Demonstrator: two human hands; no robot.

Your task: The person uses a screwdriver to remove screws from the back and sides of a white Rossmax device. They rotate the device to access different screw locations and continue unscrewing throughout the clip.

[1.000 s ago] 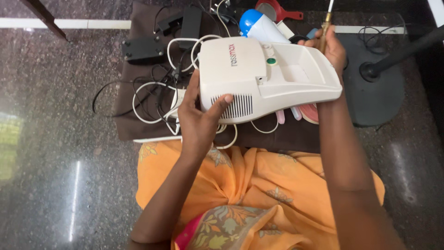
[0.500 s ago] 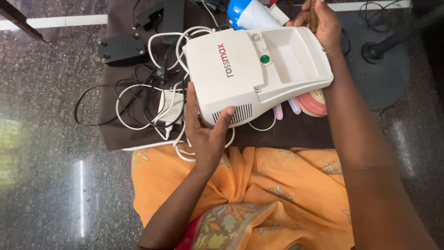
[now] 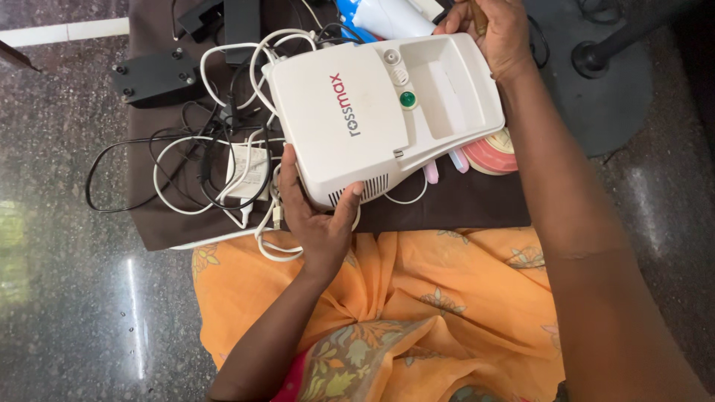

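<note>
Head view looks straight down on a white machine (image 3: pixel 383 112), a rounded plastic box with a green button (image 3: pixel 407 99), a small white knob (image 3: pixel 392 57) and a recessed tray on its top face. It is held tilted above a brown mat (image 3: pixel 454 201), over the middle of the picture, between 2 hands.

Left hand (image 3: pixel 316 216) grips the machine's near corner from below: the fingers are curled up along its left side, the thumb presses on the slotted vent (image 3: pixel 357 192), and the palm sits under the edge. Right hand (image 3: pixel 495 33) is closed around the far right corner of the machine, and a thin brown stick (image 3: pixel 477 13) shows between its fingers; how firmly it holds that stick cannot be told.

Just left of the machine lies a tangle of white cords (image 3: pixel 231 160) and black cords (image 3: pixel 123 175), touching the left hand, with a small white adapter (image 3: pixel 246 167) among them. 2 black blocks (image 3: pixel 149 74) sit at the mat's far left corner. Under the machine's right edge a pink round lid (image 3: pixel 491 155) peeks out, and beside it 2 pale pink tips (image 3: pixel 432 173). A blue and white object (image 3: pixel 380 15) lies beyond the machine at the top edge. Orange patterned cloth (image 3: pixel 447 298) covers the lap below the mat. A dark speckled floor (image 3: pixel 67 298) surrounds everything, and a black stand base (image 3: pixel 596 56) sits at upper right.
</note>
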